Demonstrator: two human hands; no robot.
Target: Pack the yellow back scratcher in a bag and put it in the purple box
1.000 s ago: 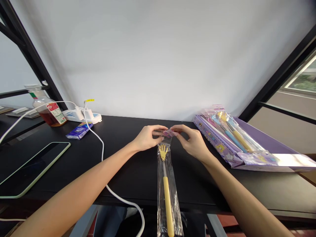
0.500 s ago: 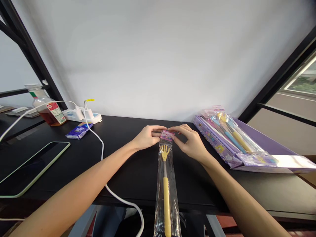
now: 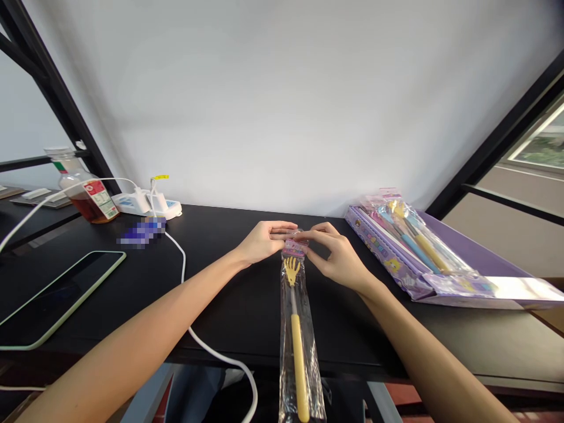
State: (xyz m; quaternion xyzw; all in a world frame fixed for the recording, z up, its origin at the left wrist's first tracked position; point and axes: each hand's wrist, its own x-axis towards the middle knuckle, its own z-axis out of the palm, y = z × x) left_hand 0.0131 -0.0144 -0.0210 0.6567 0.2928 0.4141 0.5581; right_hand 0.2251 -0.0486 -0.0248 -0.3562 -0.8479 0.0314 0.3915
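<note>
Back scratcher in its clear plastic bag lies lengthwise on the black tabletop, its yellow hand-shaped end pointing away from me. The handle runs toward my body, and the lower end of the bag sticks out past the tabletop's edge. Both my hands meet at the top of the bag, around its pink header card. My right hand curls its fingers over the card and pinches it, which seems to keep the bag from sliding. My left hand reaches in with its fingers nearly straight, the tips at the card's other edge; whether they grip, I cannot tell. More bagged back scratchers rest on a purple box, off to my right, leaving room between my hands. A tablet lies to my left.
</note>
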